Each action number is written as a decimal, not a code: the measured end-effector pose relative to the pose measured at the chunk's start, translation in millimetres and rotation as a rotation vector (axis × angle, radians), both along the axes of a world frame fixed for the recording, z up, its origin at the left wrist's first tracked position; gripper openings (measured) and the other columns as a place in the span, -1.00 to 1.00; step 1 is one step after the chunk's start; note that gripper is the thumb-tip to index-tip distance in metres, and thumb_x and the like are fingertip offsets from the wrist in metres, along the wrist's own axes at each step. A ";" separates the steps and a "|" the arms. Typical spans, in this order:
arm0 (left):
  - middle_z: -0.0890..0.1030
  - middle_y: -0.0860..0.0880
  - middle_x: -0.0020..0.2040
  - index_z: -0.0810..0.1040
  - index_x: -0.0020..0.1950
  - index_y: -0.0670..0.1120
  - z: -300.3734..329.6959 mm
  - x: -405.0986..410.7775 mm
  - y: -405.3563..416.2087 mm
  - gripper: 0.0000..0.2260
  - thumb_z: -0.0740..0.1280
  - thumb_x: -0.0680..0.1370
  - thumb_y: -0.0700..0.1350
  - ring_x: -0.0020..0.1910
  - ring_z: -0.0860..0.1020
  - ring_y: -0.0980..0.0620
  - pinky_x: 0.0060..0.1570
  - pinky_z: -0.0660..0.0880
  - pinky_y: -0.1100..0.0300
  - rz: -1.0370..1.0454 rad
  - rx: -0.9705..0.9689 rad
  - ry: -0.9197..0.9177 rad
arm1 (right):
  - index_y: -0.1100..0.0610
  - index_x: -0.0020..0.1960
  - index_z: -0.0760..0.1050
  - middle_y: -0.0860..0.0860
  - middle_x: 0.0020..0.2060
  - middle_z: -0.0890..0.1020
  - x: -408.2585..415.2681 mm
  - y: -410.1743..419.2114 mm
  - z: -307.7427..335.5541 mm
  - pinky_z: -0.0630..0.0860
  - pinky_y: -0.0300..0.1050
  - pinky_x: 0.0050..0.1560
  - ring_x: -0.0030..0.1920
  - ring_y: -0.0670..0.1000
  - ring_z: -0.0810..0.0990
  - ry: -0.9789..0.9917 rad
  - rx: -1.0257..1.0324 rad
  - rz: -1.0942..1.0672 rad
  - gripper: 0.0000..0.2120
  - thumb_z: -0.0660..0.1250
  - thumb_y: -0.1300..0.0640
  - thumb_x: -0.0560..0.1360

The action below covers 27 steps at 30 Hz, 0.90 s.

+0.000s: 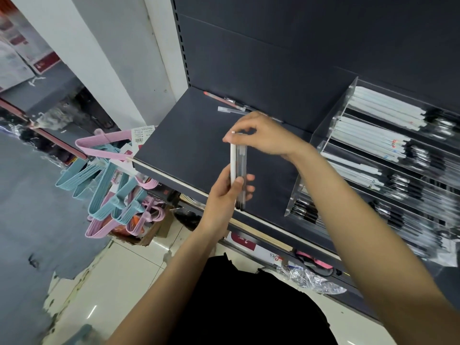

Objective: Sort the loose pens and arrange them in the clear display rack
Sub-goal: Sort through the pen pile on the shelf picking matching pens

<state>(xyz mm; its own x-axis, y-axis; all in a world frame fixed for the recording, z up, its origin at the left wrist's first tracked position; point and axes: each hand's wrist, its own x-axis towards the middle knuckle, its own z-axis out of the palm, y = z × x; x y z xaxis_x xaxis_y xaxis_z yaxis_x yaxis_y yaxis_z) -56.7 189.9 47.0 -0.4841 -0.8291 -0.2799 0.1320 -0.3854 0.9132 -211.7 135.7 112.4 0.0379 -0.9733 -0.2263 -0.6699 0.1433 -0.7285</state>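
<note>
Left hand [225,195], fingers and thumb curled around the lower part of a small bundle of pens [238,168], held upright above the front edge of the dark shelf [189,135]. Right hand [261,136], fingertips pinching the top ends of the same bundle from above. Bundle: one white pen on the left, clear-barrelled dark pens beside it, all touching and parallel. Loose pens [227,103] lying flat at the back of the dark shelf, against the rear panel: a red-capped one, a clear one just in front, partly hidden behind the right hand. Clear display rack [348,100] standing on the right part of the dark shelf, tiered compartments filled with rows of white and dark pens; detail blurred. Pink and blue hangers [112,185] hanging in a cluster off the left end of the dark shelf, price tag [143,134] above them.
</note>
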 end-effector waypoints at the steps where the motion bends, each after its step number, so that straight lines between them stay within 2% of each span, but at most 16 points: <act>1: 0.62 0.03 -0.05 0.37 0.37 -0.01 -0.1 1.1 -0.2 -0.71 0.12 0.66 -0.21 -0.13 0.57 0.10 -0.01 0.56 0.20 -0.008 -0.002 -0.008 | 0.11 -0.04 0.66 -0.15 -0.13 0.50 -0.1 -2.5 2.1 0.28 -0.36 -0.05 -0.10 -0.23 0.40 -0.076 -0.018 -0.035 -0.80 0.39 -0.01 0.48; 4: 0.62 0.03 -0.03 0.40 0.37 -0.10 -0.5 3.1 0.4 -0.71 0.13 0.65 -0.20 -0.09 0.59 0.10 0.01 0.56 0.20 -0.022 0.082 0.003 | 0.11 -0.17 0.63 0.07 -0.24 0.57 -4.5 -0.9 10.4 0.34 -0.33 -0.18 -0.26 -0.17 0.44 -0.357 -0.254 -0.336 -0.87 0.41 0.05 0.47; 6: 0.62 -0.01 -0.01 0.43 0.36 -0.14 -2.4 3.5 -0.3 -0.71 0.14 0.64 -0.22 -0.07 0.61 0.08 0.00 0.56 0.19 0.038 0.253 0.128 | 0.10 -0.19 0.57 0.01 -0.41 0.53 -11.7 11.3 17.8 0.30 -0.31 -0.39 -0.40 -0.13 0.39 -0.531 -0.393 -0.566 -0.88 0.37 0.10 0.51; 8: 0.64 -0.05 0.00 0.46 0.32 -0.17 -3.3 2.0 -3.4 -0.72 0.16 0.63 -0.25 -0.02 0.63 0.03 0.00 0.58 0.14 0.124 0.411 0.285 | 0.10 -0.16 0.52 -0.06 -0.46 0.54 -13.1 30.3 17.8 0.30 -0.30 -0.46 -0.45 -0.11 0.43 -0.618 -0.415 -0.680 -0.90 0.33 0.18 0.53; 11: 0.66 -0.06 0.02 0.50 0.25 -0.19 -0.2 -4.7 -9.7 -0.76 0.18 0.61 -0.27 0.05 0.64 -0.02 0.02 0.60 0.08 0.207 0.466 0.376 | 0.14 -0.08 0.45 0.02 -0.30 0.65 2.1 61.8 -3.2 0.43 -0.28 -0.36 -0.34 -0.06 0.59 -0.706 -0.302 -0.724 -0.91 0.29 0.31 0.53; 14: 0.65 -0.08 0.03 0.49 0.19 -0.20 5.0 -13.9 -13.4 -0.80 0.17 0.61 -0.29 0.07 0.64 -0.05 0.07 0.59 0.03 0.228 0.466 0.422 | 0.14 -0.03 0.45 0.06 -0.16 0.69 21.3 84.8 -33.3 0.53 -0.22 -0.15 -0.16 -0.04 0.66 -0.721 -0.248 -0.800 -0.89 0.30 0.32 0.52; 17: 0.63 -0.10 0.07 0.46 0.15 -0.17 5.4 -20.9 -13.7 -0.84 0.17 0.60 -0.31 0.05 0.64 -0.04 0.16 0.54 0.02 0.225 0.436 0.402 | 0.07 -0.06 0.48 0.01 -0.13 0.67 37.4 97.5 -53.8 0.52 -0.17 -0.02 -0.08 -0.06 0.64 -0.631 -0.279 -0.858 -0.88 0.34 0.27 0.51; 20: 0.63 -0.09 0.13 0.44 0.15 -0.18 2.9 -25.5 -10.2 -0.85 0.16 0.62 -0.31 0.12 0.61 -0.04 0.13 0.56 0.11 0.187 0.351 0.354 | 0.05 -0.08 0.49 -0.06 -0.15 0.63 44.1 101.8 -60.6 0.54 -0.15 -0.06 -0.12 -0.10 0.61 -0.526 -0.302 -0.895 -0.88 0.35 0.26 0.51; 23: 0.65 -0.03 0.13 0.41 0.16 -0.14 1.2 -27.3 -8.5 -0.85 0.18 0.61 -0.29 0.14 0.60 -0.02 0.11 0.55 0.16 0.142 0.328 0.335 | 0.07 -0.07 0.49 -0.01 -0.11 0.63 45.1 105.8 -60.3 0.58 -0.18 -0.24 -0.15 -0.08 0.64 -0.566 -0.287 -0.928 -0.88 0.34 0.27 0.52; 27: 0.65 -0.03 0.12 0.48 0.25 -0.16 0.9 -24.3 -11.9 -0.76 0.24 0.59 -0.26 0.14 0.60 0.01 0.13 0.54 0.19 0.023 0.307 0.242 | 0.19 -0.04 0.52 0.03 -0.14 0.64 43.0 112.4 -57.9 0.60 -0.21 -0.24 -0.16 -0.03 0.66 -0.633 -0.312 -1.008 -0.92 0.35 0.31 0.50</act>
